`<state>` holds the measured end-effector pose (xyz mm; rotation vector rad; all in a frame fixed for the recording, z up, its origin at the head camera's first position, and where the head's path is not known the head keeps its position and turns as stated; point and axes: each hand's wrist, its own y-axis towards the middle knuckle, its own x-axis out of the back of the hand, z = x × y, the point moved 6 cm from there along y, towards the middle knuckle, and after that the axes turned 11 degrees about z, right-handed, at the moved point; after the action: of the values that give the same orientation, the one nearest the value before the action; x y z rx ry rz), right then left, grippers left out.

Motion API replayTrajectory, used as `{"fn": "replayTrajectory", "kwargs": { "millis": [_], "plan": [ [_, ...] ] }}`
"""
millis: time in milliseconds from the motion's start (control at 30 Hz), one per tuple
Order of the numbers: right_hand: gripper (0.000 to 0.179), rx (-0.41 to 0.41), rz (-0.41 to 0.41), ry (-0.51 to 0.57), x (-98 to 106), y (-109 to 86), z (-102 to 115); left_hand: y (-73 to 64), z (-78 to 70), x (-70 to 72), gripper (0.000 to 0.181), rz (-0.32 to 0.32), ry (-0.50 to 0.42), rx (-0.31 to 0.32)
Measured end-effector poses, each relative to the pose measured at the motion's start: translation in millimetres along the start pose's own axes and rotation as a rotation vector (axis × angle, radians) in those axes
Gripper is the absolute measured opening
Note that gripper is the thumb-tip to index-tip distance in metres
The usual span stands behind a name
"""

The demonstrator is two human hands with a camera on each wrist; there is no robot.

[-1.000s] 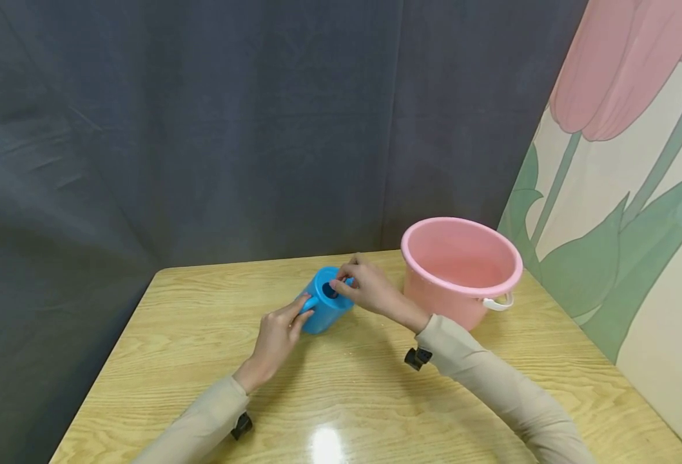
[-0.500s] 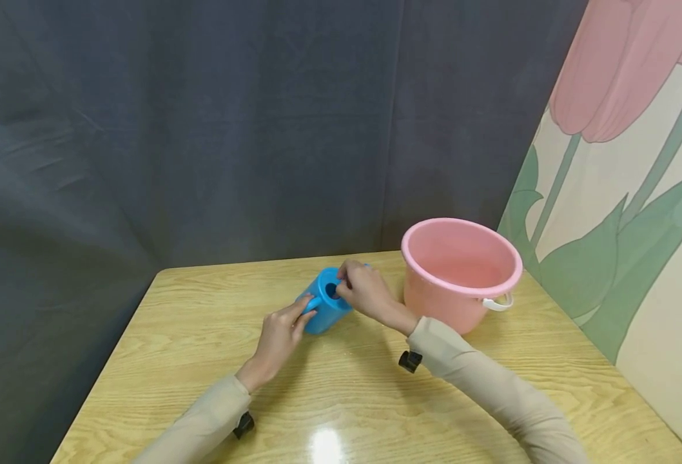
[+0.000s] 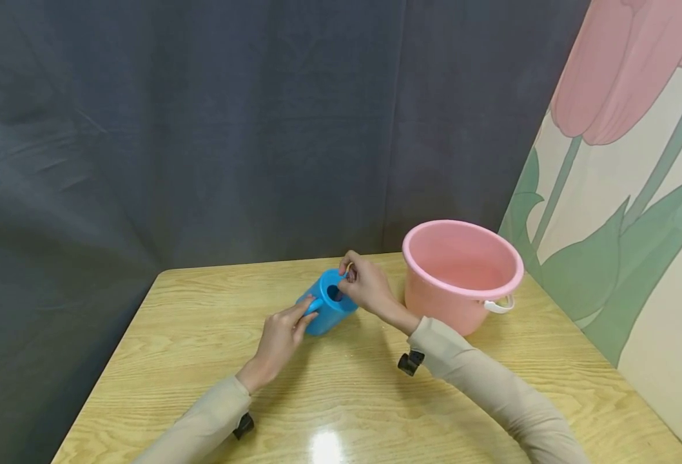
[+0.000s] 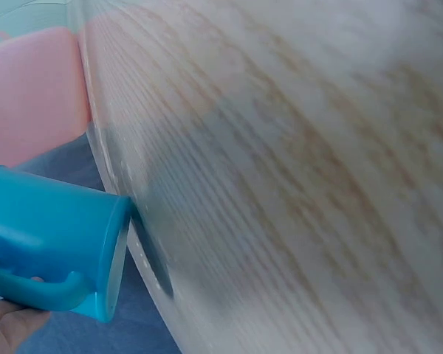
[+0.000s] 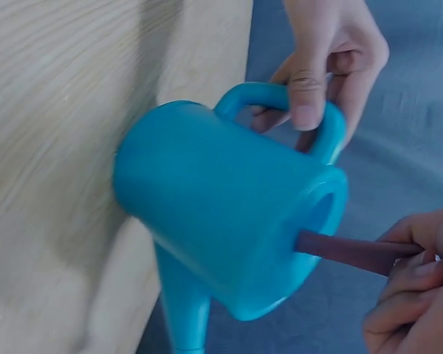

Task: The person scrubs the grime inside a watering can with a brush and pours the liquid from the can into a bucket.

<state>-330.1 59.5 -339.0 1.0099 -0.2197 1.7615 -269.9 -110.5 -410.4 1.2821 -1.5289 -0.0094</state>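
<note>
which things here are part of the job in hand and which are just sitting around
In the job:
blue watering can, tilted, left hand on its handle
brownish strip, held by right hand, one end inside the can

Seemingly just there:
pink bucket, no hand touching it
dark curtain

In head view, had room over the wooden table [image 3: 202, 309] at ten and six o'clock from the blue watering can [image 3: 325, 316]. Was blocked at eight by the left hand [image 3: 278, 335], at two by the right hand [image 3: 369, 283] and reddish-brown strip [image 5: 351, 252], farther out at three by the pink bucket [image 3: 434, 299].
</note>
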Motion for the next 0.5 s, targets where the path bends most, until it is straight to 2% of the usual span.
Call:
{"fn": "replayTrajectory", "kwargs": {
  "millis": [167, 267, 500],
  "plan": [
    [0.019, 0.065, -0.048, 0.020, 8.3, -3.6, 12.0, -1.4, -1.9, -0.4, 0.040, 0.001, 0.008, -0.030],
    [0.019, 0.104, -0.064, -0.017, 8.4, -4.0, 14.6, -1.0, -1.8, 0.4, 0.040, 0.000, 0.000, -0.034],
    [0.017, 0.117, -0.041, -0.079, -7.5, -2.7, 1.3, -0.7, 0.8, 0.8, 0.039, -0.005, -0.006, -0.020]
  ]
}}
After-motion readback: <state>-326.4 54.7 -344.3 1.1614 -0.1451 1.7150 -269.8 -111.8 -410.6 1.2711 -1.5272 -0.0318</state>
